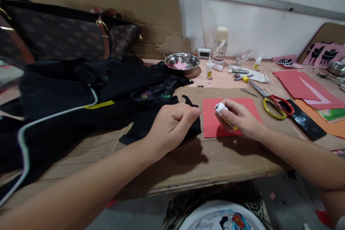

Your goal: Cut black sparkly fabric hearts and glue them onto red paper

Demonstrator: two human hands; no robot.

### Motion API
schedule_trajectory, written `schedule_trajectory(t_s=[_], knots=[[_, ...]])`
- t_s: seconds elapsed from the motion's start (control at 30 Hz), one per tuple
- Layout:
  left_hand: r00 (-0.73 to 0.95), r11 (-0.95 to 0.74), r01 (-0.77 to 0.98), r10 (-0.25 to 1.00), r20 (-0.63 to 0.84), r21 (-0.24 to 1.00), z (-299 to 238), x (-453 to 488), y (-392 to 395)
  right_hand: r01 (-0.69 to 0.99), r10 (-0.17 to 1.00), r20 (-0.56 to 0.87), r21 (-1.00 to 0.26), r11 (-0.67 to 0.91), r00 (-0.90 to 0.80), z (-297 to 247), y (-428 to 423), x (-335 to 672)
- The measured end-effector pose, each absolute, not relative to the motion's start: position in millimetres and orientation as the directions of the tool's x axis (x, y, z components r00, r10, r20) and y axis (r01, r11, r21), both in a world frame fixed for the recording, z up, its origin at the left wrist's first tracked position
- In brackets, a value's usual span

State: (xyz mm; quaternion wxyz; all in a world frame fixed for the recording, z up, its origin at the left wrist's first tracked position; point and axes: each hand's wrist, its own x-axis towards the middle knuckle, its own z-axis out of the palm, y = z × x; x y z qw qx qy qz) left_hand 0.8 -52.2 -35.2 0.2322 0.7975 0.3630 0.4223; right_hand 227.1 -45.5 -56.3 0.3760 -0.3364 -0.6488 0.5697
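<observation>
My right hand (239, 116) is closed around a small white-and-yellow glue bottle (221, 108), held tilted above a red sheet of paper (210, 124). My fingers cover much of the bottle. To its left, my left hand (172, 124) is curled shut with the thumb pointing right. Whatever lies inside those fingers, if anything, is hidden. Beneath and beyond the left hand lies a cut black piece (144, 125), touching or close to the red sheet's left edge. Both hands are over the cardboard-covered table (215, 161).
Scissors (265, 97) and a black phone (306, 120) lie right of the red sheet. Behind stand a metal bowl (185, 57), glue bottles (208, 69) and a drinking bottle (219, 45). Black cloth (67, 97), a white cable (24, 147) and a brown bag (64, 36) fill the left.
</observation>
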Motion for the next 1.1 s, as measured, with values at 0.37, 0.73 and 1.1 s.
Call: schedule_trajectory(t_s=[0.37, 0.73, 1.1], knots=[[0.254, -0.761, 0.351, 0.639, 0.726, 0.546, -56.1, 6.4, -40.6, -0.001, 0.856, 0.105, -0.993, 0.122, -0.506, -55.1, -45.6, 226.0], [0.322, -0.912, 0.301, 0.372, 0.871, 0.278, -55.1, 12.3, -45.5, 0.011, 0.861, 0.096, -0.993, 0.118, -0.499, -57.1, -45.1, 226.1], [0.382, -0.91, 0.339, 0.365, 0.849, 0.239, -53.9, 13.3, -46.7, 0.015, 0.867, 0.084, -0.994, 0.105, -0.491, -58.9, -45.2, 225.9]])
